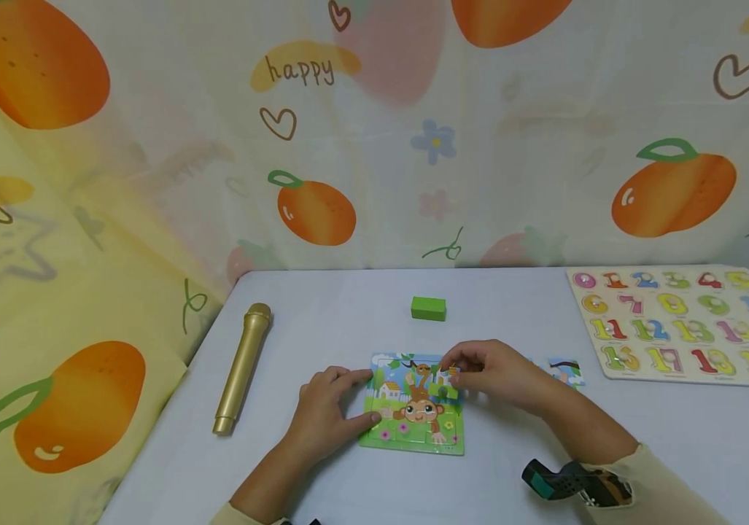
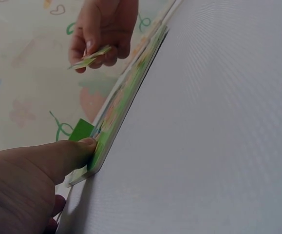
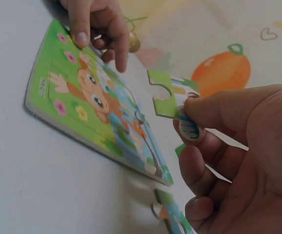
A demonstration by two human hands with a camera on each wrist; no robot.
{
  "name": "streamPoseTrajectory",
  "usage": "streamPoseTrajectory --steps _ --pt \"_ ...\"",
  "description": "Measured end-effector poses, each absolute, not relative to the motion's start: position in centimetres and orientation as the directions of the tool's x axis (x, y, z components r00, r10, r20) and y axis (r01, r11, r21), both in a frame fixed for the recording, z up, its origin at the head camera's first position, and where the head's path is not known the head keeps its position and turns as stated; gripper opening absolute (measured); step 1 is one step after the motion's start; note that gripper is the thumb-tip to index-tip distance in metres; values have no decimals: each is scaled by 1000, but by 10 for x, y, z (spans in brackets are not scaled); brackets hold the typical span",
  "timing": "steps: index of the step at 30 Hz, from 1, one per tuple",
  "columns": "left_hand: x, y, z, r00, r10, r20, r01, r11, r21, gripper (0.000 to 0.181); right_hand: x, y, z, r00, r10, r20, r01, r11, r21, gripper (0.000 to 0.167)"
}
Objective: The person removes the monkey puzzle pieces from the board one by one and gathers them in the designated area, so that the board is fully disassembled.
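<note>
A monkey puzzle board (image 1: pixel 407 430) lies flat on the white table. My right hand (image 1: pixel 495 375) pinches a green and white puzzle piece (image 3: pixel 167 97) between thumb and fingers, held above the board's right part. The piece also shows in the left wrist view (image 2: pixel 89 59), off the surface. My left hand (image 1: pixel 328 412) touches the board's left edge, its thumb resting on the border and its fingers extended; the left wrist view shows the thumb (image 2: pixel 77 152) on the board's corner. Another puzzle piece (image 1: pixel 567 372) lies on the table behind my right forearm.
A green block (image 1: pixel 428 308) sits behind the board. To the left lies a gold microphone (image 1: pixel 243 368). A wooden number board (image 1: pixel 689 324) occupies the back right. A fruit-patterned curtain (image 1: pixel 374 146) hangs along the table's back edge.
</note>
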State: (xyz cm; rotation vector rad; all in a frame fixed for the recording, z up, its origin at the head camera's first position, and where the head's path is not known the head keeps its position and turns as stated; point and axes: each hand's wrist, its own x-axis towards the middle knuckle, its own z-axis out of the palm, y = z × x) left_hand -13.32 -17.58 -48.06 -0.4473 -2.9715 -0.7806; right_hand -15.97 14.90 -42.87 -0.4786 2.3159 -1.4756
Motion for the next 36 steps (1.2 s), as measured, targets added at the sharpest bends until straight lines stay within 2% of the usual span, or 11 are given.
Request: streamPoseTrajectory --steps 7,20,28,36 --pt "-132 -176 -480 -955 272 118 294 821 490 59 -149 165 -433 -883 -461 -89 -145 448 -882 18" --pt "-133 -177 -481 -957 270 103 287 834 472 60 -129 183 -443 -911 -396 -116 -130 542 -831 16" --pt "-131 -178 -482 -962 256 95 270 838 474 59 -127 186 -452 -910 -409 -68 -185 547 -817 15" --pt "-132 -177 -482 -954 274 122 298 823 484 58 -126 189 -458 -930 -366 -23 -224 617 -754 16"
